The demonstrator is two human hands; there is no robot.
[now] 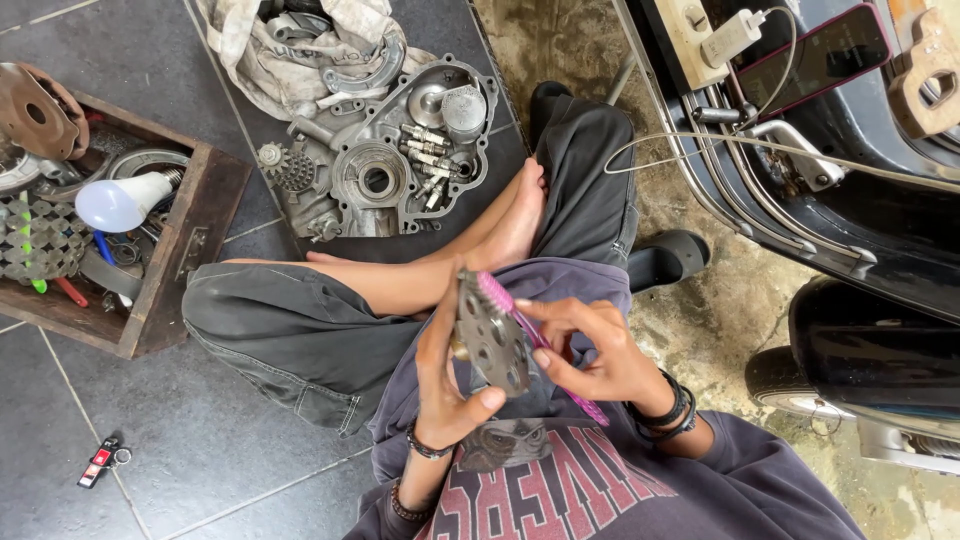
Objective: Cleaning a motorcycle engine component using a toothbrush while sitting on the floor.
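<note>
The person sits cross-legged on the tiled floor (200, 440). All positions below are given from the round metal plate (492, 338), held upright above the lap.

Left hand (447, 385): closed around the plate's near side, thumb across the lower rim, fingers behind. The grip tilts the plate's face toward the other hand, apparently so the brush can reach the rim.

Right hand (595, 350): just right of the plate, clenched on a pink toothbrush (520, 320). The bristle head rests against the plate's top edge; the handle runs down and to the right through the fingers.

Plate condition: dull grey, a disc with several round holes through its face. A brass-coloured part shows at its left side. The surface looks grimy rather than bright; finer detail cannot be made out.

Surroundings: well above the plate, on the floor, lies an engine cover (400, 165) with loose bolts resting in it, beside a dirty cloth (270, 55). Far to the left stands a wooden box (175, 250) with a light bulb (120, 203) and mixed parts. To the lower left lies a small key fob (101, 463). To the right stands a dark scooter (850, 200).
</note>
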